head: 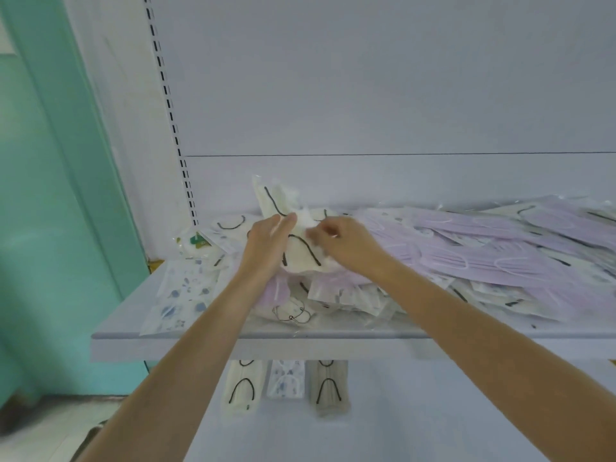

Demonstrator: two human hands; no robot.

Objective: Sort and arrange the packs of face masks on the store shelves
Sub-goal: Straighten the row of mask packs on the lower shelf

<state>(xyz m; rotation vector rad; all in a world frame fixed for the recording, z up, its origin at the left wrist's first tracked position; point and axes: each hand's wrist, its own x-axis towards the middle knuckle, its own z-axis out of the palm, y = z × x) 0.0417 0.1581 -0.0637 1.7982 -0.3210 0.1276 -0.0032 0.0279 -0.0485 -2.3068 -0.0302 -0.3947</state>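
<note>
Inspected at upper shelf (233, 343): unsorted heap of face-mask packs spread across most of its width. Lilac packs (500, 258) massed to the right, overlapping at all angles; floral packs (180, 295) lying flat at the left front corner; cream ones with black ear loops mixed through the middle. Left hand (266, 243) laid with fingers near straight against the left side of one cream pack (301, 258), propping it clear of the heap rather than clasping it. Right hand (345, 245) curled over the same pack's upper right edge, fingertips pinching the wrapper; exact finger placement blurred. Held thus, presumably, to lift one colour off the lilac packs beneath without dragging neighbours along. Tilted pack (268, 198), also cream, standing just behind the left fingertips; cannot tell whether gripped or merely leaning. Below the shelf, three upright packs (286, 378) side by side, cream, floral and grey-beige; whether hung or stood, not visible. Likely serving as the pattern for grouping by colour. Judged stage: early, picking out like packs, bulk of heap not yet sorted. Risk noted: glossy wrappers crowding the shelf's front lip, liable to slide off if the heap is disturbed.
</note>
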